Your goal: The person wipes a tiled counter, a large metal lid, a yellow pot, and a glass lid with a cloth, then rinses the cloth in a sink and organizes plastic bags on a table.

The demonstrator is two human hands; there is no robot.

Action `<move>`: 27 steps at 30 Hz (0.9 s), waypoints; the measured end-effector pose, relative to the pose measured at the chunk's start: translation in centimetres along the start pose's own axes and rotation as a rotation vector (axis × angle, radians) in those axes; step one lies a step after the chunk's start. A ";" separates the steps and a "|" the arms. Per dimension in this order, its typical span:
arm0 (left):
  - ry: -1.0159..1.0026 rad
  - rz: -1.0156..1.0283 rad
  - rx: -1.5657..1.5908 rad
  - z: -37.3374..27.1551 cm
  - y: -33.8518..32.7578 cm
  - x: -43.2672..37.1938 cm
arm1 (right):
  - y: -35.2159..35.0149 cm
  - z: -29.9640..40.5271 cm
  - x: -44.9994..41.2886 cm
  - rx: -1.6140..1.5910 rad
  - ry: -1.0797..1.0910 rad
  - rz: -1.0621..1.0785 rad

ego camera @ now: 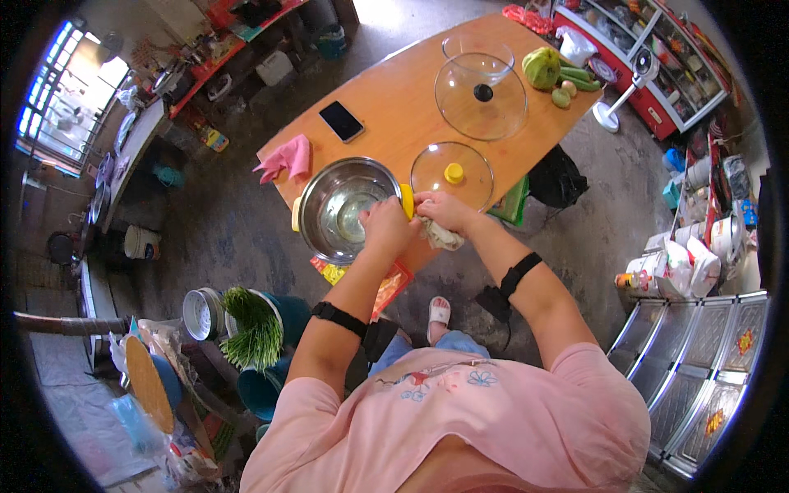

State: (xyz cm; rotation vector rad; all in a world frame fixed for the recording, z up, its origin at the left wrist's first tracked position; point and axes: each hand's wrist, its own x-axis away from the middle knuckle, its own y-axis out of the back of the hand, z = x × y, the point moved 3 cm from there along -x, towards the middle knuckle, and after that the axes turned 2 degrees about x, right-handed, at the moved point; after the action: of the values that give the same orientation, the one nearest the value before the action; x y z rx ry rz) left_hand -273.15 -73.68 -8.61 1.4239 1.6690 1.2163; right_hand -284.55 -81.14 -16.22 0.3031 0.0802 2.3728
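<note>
A stainless steel pot (320,203) with yellow handles stands at the near left end of the wooden table. My left hand (388,227) grips its right rim beside the yellow handle, the thumb reaching inside. Clutched in my right hand (445,212), a crumpled whitish cloth (442,236) hangs below the fingers, which are close to that handle. Just beyond my right hand lies a glass lid with a yellow knob (453,173). My fingertips are partly hidden.
On the table (382,92) are a smartphone (341,121), a pink cloth (288,159), a glass lid with a black knob (482,92), a glass bowl (474,46) and green vegetables (542,68). Red-yellow packets (394,286) lie at the near edge. Buckets with green stalks (253,330) stand lower left.
</note>
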 end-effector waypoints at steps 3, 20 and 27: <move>0.055 -0.067 0.003 1.8 3.5 1.7 | -3.9 6.4 1.5 -0.174 -0.022 0.033; 0.323 -0.913 1.478 24.0 11.7 24.6 | -33.1 19.6 8.2 0.777 0.858 0.231; 0.408 -0.956 0.983 27.1 11.6 30.8 | -32.2 21.4 4.3 -0.279 0.306 0.164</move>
State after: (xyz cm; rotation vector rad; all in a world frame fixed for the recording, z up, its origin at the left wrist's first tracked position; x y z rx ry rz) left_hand -251.36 -37.18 -5.08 0.5518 2.9383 0.0816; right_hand -260.92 -55.29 0.73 -0.1951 -0.1369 2.5358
